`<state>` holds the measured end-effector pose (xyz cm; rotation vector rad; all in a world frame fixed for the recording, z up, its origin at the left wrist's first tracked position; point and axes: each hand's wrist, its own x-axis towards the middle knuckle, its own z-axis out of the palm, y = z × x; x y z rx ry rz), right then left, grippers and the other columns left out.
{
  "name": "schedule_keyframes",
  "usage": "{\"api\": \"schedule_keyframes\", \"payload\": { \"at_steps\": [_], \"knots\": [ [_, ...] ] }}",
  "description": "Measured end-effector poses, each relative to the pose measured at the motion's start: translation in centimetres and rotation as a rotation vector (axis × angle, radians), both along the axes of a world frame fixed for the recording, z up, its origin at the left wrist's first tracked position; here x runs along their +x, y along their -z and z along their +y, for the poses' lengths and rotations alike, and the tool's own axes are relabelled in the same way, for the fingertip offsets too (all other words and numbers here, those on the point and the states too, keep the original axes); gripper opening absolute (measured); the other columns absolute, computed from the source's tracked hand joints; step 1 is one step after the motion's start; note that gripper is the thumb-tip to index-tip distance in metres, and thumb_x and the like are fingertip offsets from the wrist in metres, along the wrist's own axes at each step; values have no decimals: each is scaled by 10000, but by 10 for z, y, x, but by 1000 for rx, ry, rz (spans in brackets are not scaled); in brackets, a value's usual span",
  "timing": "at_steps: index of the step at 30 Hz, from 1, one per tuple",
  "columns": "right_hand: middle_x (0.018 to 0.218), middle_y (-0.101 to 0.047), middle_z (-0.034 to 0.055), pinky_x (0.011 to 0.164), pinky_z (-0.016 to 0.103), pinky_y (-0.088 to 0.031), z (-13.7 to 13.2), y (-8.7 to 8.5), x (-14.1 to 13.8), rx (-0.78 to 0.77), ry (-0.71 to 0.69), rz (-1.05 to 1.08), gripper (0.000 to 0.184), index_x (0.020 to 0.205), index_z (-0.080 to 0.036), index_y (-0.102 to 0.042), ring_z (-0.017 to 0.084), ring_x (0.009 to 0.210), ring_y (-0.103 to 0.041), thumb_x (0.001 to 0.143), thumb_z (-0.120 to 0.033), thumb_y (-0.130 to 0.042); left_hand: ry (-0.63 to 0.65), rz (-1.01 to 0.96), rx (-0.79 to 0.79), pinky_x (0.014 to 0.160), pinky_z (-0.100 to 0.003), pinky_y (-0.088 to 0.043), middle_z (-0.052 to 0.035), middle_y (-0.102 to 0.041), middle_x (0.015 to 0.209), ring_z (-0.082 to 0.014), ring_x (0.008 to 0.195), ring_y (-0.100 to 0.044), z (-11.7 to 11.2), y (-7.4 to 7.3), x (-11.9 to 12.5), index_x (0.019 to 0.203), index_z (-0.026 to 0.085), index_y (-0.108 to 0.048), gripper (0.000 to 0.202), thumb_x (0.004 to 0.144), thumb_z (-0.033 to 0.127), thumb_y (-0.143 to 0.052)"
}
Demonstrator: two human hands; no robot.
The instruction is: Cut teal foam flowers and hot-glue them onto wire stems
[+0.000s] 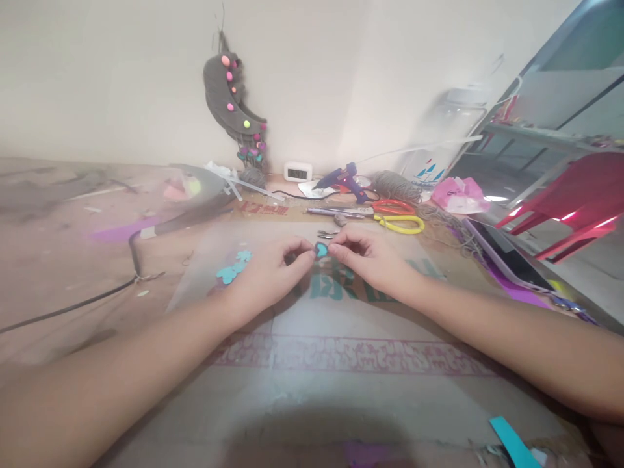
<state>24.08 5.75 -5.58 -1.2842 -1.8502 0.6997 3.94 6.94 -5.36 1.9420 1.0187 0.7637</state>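
Near the middle of the head view, a small dark piece with a turquoise patch is pinched between my two hands. My left hand grips its left edge with thumb and forefinger. At the opposite edge, the thumb and forefinger of my right hand are closed on it too. Its exact kind is too small to make out. Several turquoise flower-shaped cutouts lie left of my left hand. Just beyond my fingertips rests a small metal tool, partly hidden.
Behind my hands are yellow-handled scissors, red-handled scissors, a purple glue gun, grey yarn and a white digital clock. A tablet lies right. A black cable crosses the left. A turquoise strip is near the front.
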Motion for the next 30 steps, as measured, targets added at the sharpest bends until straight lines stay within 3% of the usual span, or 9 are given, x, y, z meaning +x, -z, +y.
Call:
{"api": "schedule_keyframes", "payload": {
  "at_steps": [7, 15, 25, 30],
  "knots": [
    [697, -598, 4, 585, 258, -403, -1, -1, 0, 5, 19, 10, 214, 783, -179, -654, 135, 627, -495, 853, -376, -607, -8, 20, 22, 696, -287, -458, -2, -664, 745, -171, 731, -586, 0, -1, 1, 807, 197, -647, 208, 883, 361, -542],
    [693, -580, 7, 579, 264, -388, -3, -3, -1, 8, 0, 4, 242, 784, -173, -654, 137, 625, -480, 861, -394, -593, 5, 15, -15, 614, -262, -417, 24, -609, 666, -143, 632, -537, 0, 0, 0, 797, 204, -603, 176, 889, 332, -526],
    [684, -564, 1, 575, 267, -372, 0, 0, 0, 68, 10, -28, 181, 780, -172, -673, 135, 616, -467, 834, -337, -625, 20, 28, -14, 611, -258, -415, 22, -604, 670, -138, 626, -528, 1, 1, 0, 801, 195, -610, 194, 900, 341, -529],
    [676, -568, -6, 554, 251, -372, -1, -2, 0, 21, 22, 18, 208, 775, -167, -648, 120, 597, -461, 852, -355, -603, 32, 10, -10, 625, -265, -428, 18, -602, 661, -149, 633, -544, 2, 2, 0, 859, 190, -655, 246, 927, 377, -512]
  ]
}}
